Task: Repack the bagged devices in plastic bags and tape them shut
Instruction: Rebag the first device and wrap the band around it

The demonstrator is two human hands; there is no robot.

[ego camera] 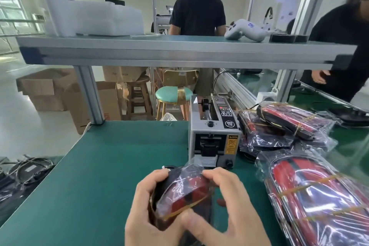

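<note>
A red and black device in a clear plastic bag [185, 195], with a yellow rubber band round it, is held low over the green table [99, 175]. My left hand [147, 211] grips its left side. My right hand [223, 205] holds the right side, fingers curled over the top and thumb across the front. Just behind it stands a grey automatic tape dispenser [214, 140]. More bagged red and black devices lie in a pile at the right [311, 201] and behind that [279, 126].
An aluminium shelf [179, 52] spans overhead, carrying white foam and a white handheld device [245, 30]. A person in black leans in at the far right [339, 46]; another stands with their back turned behind the shelf. Cables lie left [30, 168]. Boxes and stools stand behind.
</note>
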